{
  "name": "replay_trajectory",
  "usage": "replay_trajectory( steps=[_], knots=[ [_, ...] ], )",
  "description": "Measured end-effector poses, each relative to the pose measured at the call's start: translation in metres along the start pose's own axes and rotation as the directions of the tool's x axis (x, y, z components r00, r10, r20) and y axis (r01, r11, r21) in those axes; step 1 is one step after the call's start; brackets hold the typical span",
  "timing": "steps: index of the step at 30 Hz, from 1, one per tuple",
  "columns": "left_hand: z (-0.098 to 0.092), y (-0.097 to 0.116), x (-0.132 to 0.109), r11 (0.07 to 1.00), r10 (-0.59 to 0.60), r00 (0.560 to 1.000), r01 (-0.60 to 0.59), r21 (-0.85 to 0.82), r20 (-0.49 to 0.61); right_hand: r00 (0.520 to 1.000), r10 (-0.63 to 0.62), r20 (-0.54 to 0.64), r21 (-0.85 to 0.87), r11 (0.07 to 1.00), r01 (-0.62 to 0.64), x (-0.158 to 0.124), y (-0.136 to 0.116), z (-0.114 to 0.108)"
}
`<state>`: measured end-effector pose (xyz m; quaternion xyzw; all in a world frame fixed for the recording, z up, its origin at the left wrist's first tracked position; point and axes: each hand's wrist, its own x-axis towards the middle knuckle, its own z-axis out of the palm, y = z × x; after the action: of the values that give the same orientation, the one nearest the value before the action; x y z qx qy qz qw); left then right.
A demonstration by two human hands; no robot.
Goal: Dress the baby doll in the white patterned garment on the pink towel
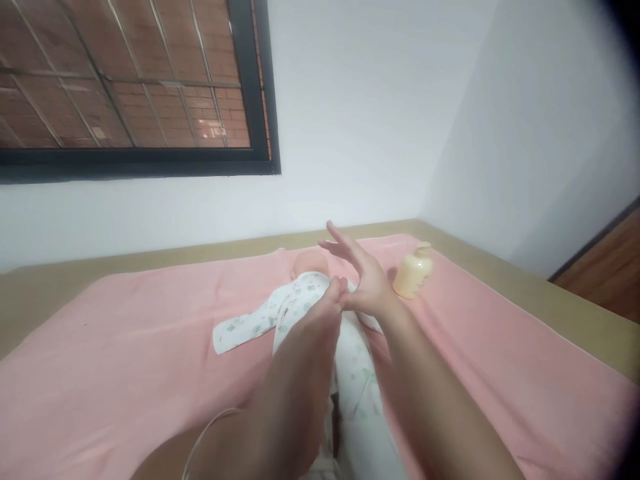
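A baby-sized figure in white printed clothes [300, 293] lies on a pink sheet [160, 313]. Its round head [311, 262] points away from me; I cannot tell whether it is a doll. Above its body, my left hand [323, 310] has its fingers curled together, the tips against or close to the right thumb. Whatever they may hold is hidden. My right hand [364, 277] is open, fingers spread and raised. A pale yellow bottle [414, 272] stands on the sheet just right of that hand. My forearms hide much of the figure's middle.
Beyond the sheet runs a tan surface edge [215, 252] along a white wall [360, 120]. At upper left is a dark-framed window [263, 143] with bars. A brown wooden panel [605, 267] shows at the far right.
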<state>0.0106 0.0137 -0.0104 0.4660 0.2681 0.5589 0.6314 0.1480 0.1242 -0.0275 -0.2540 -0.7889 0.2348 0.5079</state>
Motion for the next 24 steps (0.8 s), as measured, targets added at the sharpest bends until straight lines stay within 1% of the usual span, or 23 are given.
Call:
replay_trajectory(
  steps=[2, 6, 8, 10, 12, 13, 15, 17, 18, 20, 21, 22, 24],
  knots=[
    [-0.002, 0.003, 0.003, 0.999, -0.005, 1.000, 0.005, -0.041, 0.003, 1.000, 0.006, -0.002, 0.001, 1.000, -0.006, -0.001, 0.000, -0.001],
    [-0.008, 0.009, 0.013, 0.992, -0.110, 0.994, 0.111, -0.067, 0.018, 0.997, 0.072, 0.021, -0.036, 0.997, -0.071, -0.003, 0.001, -0.003],
    [-0.013, 0.013, 0.021, 0.993, -0.109, 0.994, 0.111, -0.043, 0.030, 0.995, 0.102, -0.020, -0.092, 0.990, -0.103, -0.004, 0.007, -0.005],
    [-0.019, 0.019, 0.032, 0.999, -0.046, 0.999, 0.047, -0.011, 0.027, 0.987, 0.126, -0.102, -0.178, 0.974, -0.143, -0.005, 0.017, -0.008],
    [-0.030, 0.025, 0.048, 0.997, 0.071, 0.997, -0.070, 0.031, -0.022, 0.971, 0.167, -0.169, -0.258, 0.944, -0.208, -0.005, 0.027, -0.009],
    [-0.038, 0.026, 0.058, 0.989, 0.133, 0.990, -0.129, 0.069, -0.055, 0.964, 0.194, -0.183, -0.284, 0.928, -0.241, -0.006, 0.031, -0.009],
    [-0.055, 0.025, 0.079, 0.958, 0.241, 0.961, -0.214, 0.189, -0.134, 0.956, 0.244, -0.163, -0.312, 0.906, -0.285, -0.006, 0.036, -0.008],
    [-0.074, 0.017, 0.100, 0.913, 0.262, 0.951, -0.187, 0.363, -0.168, 0.958, 0.269, -0.102, -0.340, 0.895, -0.288, -0.006, 0.036, -0.003],
    [-0.083, 0.011, 0.110, 0.872, 0.257, 0.949, -0.146, 0.468, -0.183, 0.959, 0.275, -0.067, -0.359, 0.890, -0.281, -0.006, 0.036, 0.001],
    [-0.097, -0.004, 0.126, 0.731, 0.228, 0.954, -0.038, 0.682, -0.192, 0.958, 0.286, -0.001, -0.401, 0.878, -0.262, -0.006, 0.035, 0.009],
    [-0.103, -0.013, 0.132, 0.631, 0.204, 0.959, 0.024, 0.775, -0.195, 0.956, 0.292, 0.025, -0.423, 0.870, -0.254, -0.005, 0.035, 0.013],
    [-0.108, -0.021, 0.136, 0.507, 0.155, 0.965, 0.107, 0.855, -0.213, 0.955, 0.294, 0.043, -0.445, 0.861, -0.245, -0.005, 0.035, 0.017],
    [-0.117, -0.036, 0.142, 0.248, 0.029, 0.961, 0.258, 0.934, -0.274, 0.958, 0.279, 0.063, -0.486, 0.847, -0.214, -0.004, 0.038, 0.025]
  ],
)
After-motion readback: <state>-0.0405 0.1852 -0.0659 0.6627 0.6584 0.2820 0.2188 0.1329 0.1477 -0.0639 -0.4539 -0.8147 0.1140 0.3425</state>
